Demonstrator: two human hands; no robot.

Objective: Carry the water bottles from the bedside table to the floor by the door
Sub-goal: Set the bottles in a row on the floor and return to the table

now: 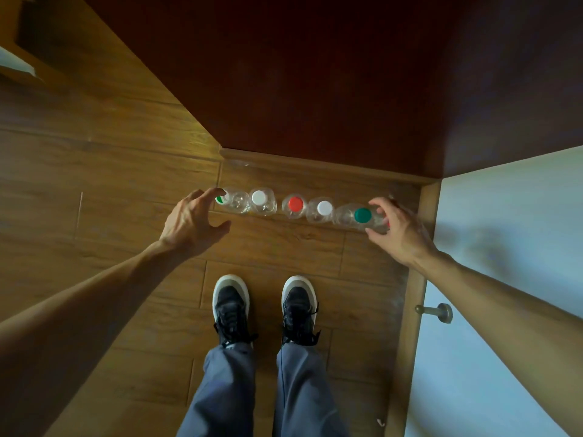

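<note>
Several clear plastic water bottles stand in a row on the wooden floor [132, 171] in front of the dark brown door [315, 74]. From the left they are a bottle with a green and white top [236, 201], a white-capped bottle [259, 198], a red-capped bottle [295, 203], another white-capped bottle [324, 208] and a green-capped bottle [362, 215]. My left hand [192, 220] has its fingers spread, fingertips on the leftmost bottle's top, thumb apart from it. My right hand [399, 230] curls around the green-capped bottle, thumb in front and fingers behind it.
My two feet in dark shoes [232, 305] stand just behind the row. A pale wall [504, 247] with a metal door stop [437, 311] runs along the right. A wooden skirting strip [315, 164] lies under the door. Wooden furniture [22, 42] shows at top left.
</note>
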